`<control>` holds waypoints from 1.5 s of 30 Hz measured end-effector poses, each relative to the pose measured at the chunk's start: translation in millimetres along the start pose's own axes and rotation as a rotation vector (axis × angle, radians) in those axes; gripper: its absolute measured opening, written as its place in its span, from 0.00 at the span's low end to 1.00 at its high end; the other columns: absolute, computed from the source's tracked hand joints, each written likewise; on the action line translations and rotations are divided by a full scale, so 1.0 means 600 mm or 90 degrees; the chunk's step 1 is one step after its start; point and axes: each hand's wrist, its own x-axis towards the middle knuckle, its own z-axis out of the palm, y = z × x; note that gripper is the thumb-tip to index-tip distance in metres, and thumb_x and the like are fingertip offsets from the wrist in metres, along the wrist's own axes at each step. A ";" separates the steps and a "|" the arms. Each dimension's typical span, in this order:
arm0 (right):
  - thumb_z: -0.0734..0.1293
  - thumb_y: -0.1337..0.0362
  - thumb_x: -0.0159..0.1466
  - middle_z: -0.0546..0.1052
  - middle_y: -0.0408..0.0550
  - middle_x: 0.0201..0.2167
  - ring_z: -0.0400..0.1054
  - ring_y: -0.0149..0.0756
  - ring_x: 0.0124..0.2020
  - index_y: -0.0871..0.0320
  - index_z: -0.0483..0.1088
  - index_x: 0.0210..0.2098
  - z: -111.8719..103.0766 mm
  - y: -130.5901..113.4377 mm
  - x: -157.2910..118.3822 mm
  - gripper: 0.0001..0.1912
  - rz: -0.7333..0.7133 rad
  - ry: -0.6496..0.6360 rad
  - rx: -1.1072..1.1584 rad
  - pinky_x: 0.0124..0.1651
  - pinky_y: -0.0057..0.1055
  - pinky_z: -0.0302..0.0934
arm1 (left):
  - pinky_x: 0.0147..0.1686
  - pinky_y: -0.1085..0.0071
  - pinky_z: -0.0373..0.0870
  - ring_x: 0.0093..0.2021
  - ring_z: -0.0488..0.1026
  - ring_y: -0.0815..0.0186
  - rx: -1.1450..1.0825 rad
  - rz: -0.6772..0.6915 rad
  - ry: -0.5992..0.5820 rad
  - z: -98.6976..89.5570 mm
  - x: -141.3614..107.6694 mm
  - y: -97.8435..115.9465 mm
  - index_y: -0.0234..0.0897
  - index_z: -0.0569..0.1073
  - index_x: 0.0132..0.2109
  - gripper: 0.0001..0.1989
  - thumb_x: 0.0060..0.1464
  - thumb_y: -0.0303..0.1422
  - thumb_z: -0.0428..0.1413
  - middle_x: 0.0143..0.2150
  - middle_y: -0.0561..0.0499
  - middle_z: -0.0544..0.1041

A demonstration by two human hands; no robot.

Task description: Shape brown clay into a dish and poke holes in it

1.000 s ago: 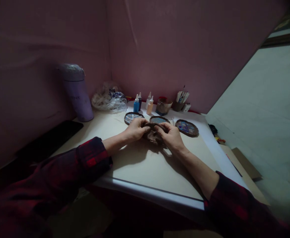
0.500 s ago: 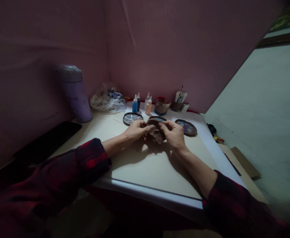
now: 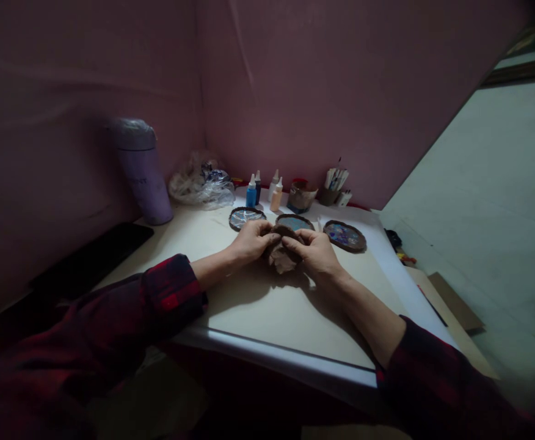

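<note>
Both my hands hold a soft brown lump of clay [image 3: 283,258] above the white tabletop [image 3: 267,318]. My left hand [image 3: 250,241] is closed on its left side, thumb on the near face. From the right, my right hand [image 3: 317,252] pinches it with thumb and fingers. Just behind lies a brown-rimmed dish with a grey-blue inside [image 3: 297,221], partly covered by my hands. To its left sits a similar dish with pale streaks [image 3: 244,218]. On the right is another dish with blue and purple spots [image 3: 344,235].
Small paint bottles [image 3: 251,192], a stained plastic cup [image 3: 302,195] and a holder of pens [image 3: 334,186] line the back. At left stand a purple tumbler [image 3: 143,177], a crumpled plastic bag [image 3: 201,186] and a flat black object [image 3: 93,256]. Pink sheeting [image 3: 295,91] encloses the rear.
My hands have drawn closer together around the clay, the right one shifting left. The clay has tilted, and more of the middle dish now shows behind it.
</note>
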 end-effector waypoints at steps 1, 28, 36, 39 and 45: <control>0.74 0.51 0.49 0.74 0.43 0.22 0.65 0.32 0.24 0.60 0.72 0.27 0.000 0.000 0.000 0.18 -0.010 0.017 0.000 0.28 0.29 0.58 | 0.28 0.75 0.62 0.27 0.67 0.71 -0.018 0.001 -0.003 0.000 0.000 0.000 0.31 0.73 0.30 0.09 0.47 0.34 0.61 0.26 0.54 0.72; 0.74 0.61 0.49 0.78 0.46 0.30 0.71 0.38 0.32 0.60 0.75 0.34 -0.001 0.003 0.003 0.15 -0.056 0.020 0.005 0.37 0.34 0.65 | 0.20 0.78 0.58 0.19 0.64 0.75 -0.160 -0.104 -0.077 0.005 -0.012 0.017 0.30 0.72 0.24 0.06 0.35 0.25 0.62 0.19 0.56 0.70; 0.74 0.58 0.48 0.78 0.46 0.29 0.70 0.37 0.30 0.60 0.75 0.32 -0.004 0.016 0.011 0.15 -0.048 0.067 0.011 0.36 0.34 0.64 | 0.25 0.77 0.62 0.24 0.68 0.72 -0.130 -0.076 -0.101 0.000 -0.009 0.008 0.29 0.74 0.32 0.13 0.39 0.33 0.65 0.25 0.53 0.73; 0.74 0.57 0.47 0.77 0.44 0.27 0.69 0.36 0.29 0.60 0.74 0.30 -0.004 0.014 0.010 0.15 -0.051 0.061 -0.010 0.35 0.33 0.63 | 0.24 0.76 0.61 0.23 0.67 0.71 -0.101 -0.064 -0.098 -0.004 -0.006 0.007 0.30 0.73 0.31 0.13 0.44 0.36 0.63 0.24 0.53 0.72; 0.73 0.54 0.50 0.77 0.45 0.29 0.70 0.36 0.30 0.59 0.73 0.33 0.002 0.006 0.001 0.17 -0.039 0.017 -0.034 0.35 0.32 0.63 | 0.22 0.77 0.57 0.22 0.62 0.73 0.040 -0.012 -0.038 -0.007 -0.003 0.012 0.31 0.71 0.25 0.07 0.46 0.30 0.57 0.21 0.56 0.67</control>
